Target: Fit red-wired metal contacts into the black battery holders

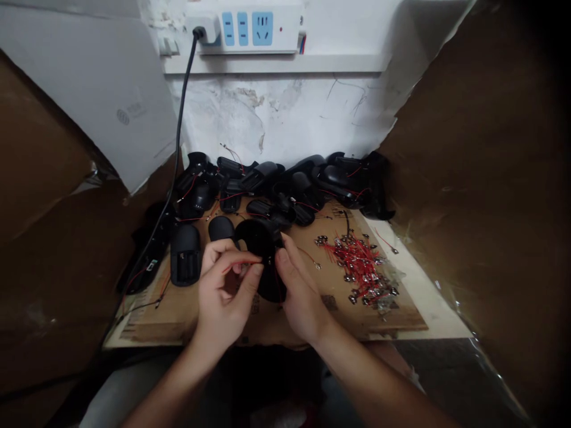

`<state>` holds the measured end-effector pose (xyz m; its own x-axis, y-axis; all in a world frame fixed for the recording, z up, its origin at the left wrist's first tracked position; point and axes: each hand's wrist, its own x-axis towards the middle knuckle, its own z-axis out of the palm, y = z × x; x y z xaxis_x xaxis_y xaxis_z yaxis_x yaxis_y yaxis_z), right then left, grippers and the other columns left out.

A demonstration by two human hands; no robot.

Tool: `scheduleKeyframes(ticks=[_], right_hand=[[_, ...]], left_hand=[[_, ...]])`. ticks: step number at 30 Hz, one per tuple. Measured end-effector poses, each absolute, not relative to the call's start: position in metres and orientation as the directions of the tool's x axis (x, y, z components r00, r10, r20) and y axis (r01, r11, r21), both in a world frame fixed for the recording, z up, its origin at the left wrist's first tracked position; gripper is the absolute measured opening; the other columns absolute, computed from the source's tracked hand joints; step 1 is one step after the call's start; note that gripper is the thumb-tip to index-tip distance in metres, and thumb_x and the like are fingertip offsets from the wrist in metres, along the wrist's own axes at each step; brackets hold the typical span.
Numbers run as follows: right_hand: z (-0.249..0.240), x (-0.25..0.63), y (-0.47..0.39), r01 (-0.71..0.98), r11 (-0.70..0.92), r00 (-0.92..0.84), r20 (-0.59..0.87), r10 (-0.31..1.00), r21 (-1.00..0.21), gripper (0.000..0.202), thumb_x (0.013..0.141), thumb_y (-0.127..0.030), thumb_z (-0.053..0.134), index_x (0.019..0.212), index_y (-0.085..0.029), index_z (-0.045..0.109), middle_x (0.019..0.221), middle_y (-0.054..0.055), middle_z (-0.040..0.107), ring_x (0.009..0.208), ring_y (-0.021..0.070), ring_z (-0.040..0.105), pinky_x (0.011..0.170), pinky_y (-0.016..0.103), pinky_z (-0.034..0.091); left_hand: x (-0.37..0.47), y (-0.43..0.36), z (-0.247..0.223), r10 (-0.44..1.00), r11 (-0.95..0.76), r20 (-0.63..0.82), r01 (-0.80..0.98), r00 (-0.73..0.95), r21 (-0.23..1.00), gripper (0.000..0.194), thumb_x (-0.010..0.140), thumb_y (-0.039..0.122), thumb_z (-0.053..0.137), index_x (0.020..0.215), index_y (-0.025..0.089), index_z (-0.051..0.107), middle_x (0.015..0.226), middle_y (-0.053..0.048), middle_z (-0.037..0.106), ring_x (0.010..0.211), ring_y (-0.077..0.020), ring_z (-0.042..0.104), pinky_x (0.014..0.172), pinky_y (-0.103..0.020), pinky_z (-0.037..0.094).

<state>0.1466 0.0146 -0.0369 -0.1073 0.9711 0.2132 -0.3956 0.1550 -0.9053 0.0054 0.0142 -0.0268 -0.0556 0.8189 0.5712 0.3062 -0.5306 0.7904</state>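
A black plastic housing [270, 285] with a rounded upper part is in my right hand [300, 291], whose fingers and thumb close around its right side. My left hand [229, 288] pinches a thin red wire [241, 263] between thumb and forefinger, against the left side of the housing. The wire's far end is hidden by the fingers and the dark plastic. Left of my hands lies a black housing with an open slotted compartment [185, 255]. Beside it is a smaller rounded black piece [222, 228]. To the right spreads a pile of red wires with metal contacts [359, 261].
Several black housings [263, 175] with red wires are heaped along the wall. A cardboard sheet [178, 318] covers the tabletop. Brown cardboard walls [482, 178] rise on both sides. A black cable [181, 119] hangs from a power strip [250, 27].
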Motion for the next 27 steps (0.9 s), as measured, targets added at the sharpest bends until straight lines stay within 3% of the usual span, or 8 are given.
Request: scheduleKeyframes(ticks=[5,10,22,25,27], right_hand=[[-0.036,0.147,0.012,-0.31,0.18,-0.087,0.216,0.972,-0.933,0.04,0.115,-0.053,0.048,0.148,-0.033,0.059,0.155,0.002,0.063,0.146,0.0221,0.055,0.127,0.041,0.04],[-0.033,0.145,0.009,-0.289,0.18,-0.092,0.215,0.972,-0.94,0.038,0.116,-0.051,0.045,0.147,-0.032,0.058,0.154,0.003,0.063,0.141,0.0215,0.058,0.125,0.041,0.041],[-0.037,0.142,0.008,-0.306,0.192,-0.061,0.221,0.973,-0.933,0.037,0.115,-0.051,0.048,0.146,-0.032,0.059,0.148,0.003,0.066,0.142,0.0227,0.058,0.123,0.041,0.043],[-0.033,0.144,0.008,-0.287,0.202,-0.056,0.227,0.972,-0.936,0.037,0.115,-0.05,0.048,0.145,-0.032,0.061,0.147,0.003,0.067,0.141,0.0233,0.058,0.123,0.042,0.043],[-0.03,0.146,0.007,-0.258,0.205,-0.045,0.223,0.974,-0.944,0.036,0.115,-0.051,0.047,0.143,-0.033,0.062,0.146,0.003,0.068,0.14,0.0241,0.059,0.123,0.043,0.044]], left_hand=[[0.01,0.016,-0.034,0.957,-0.286,0.284,-0.033,-0.067,0.958,0.008,0.094,0.03,0.081,0.091,0.023,0.081,0.103,-0.007,0.068,0.094,-0.0191,0.063,0.074,-0.028,0.052],[0.016,0.015,-0.032,0.992,-0.111,0.088,-0.289,-0.092,0.951,0.013,0.083,0.029,0.09,0.089,0.021,0.081,0.099,-0.004,0.066,0.078,-0.0121,0.057,0.062,-0.021,0.048],[0.018,0.014,-0.038,0.998,-0.048,0.033,-0.353,-0.05,0.934,0.014,0.083,0.029,0.089,0.092,0.021,0.08,0.091,-0.002,0.062,0.071,-0.011,0.051,0.057,-0.02,0.043],[0.015,0.014,-0.039,0.993,-0.117,0.11,-0.284,-0.04,0.952,0.01,0.09,0.03,0.084,0.095,0.022,0.08,0.098,-0.003,0.061,0.076,-0.0123,0.054,0.061,-0.022,0.044],[0.013,0.014,-0.036,0.975,-0.221,0.22,-0.134,-0.022,0.966,0.006,0.097,0.029,0.078,0.097,0.023,0.079,0.101,-0.004,0.061,0.084,-0.0146,0.057,0.068,-0.024,0.047]])
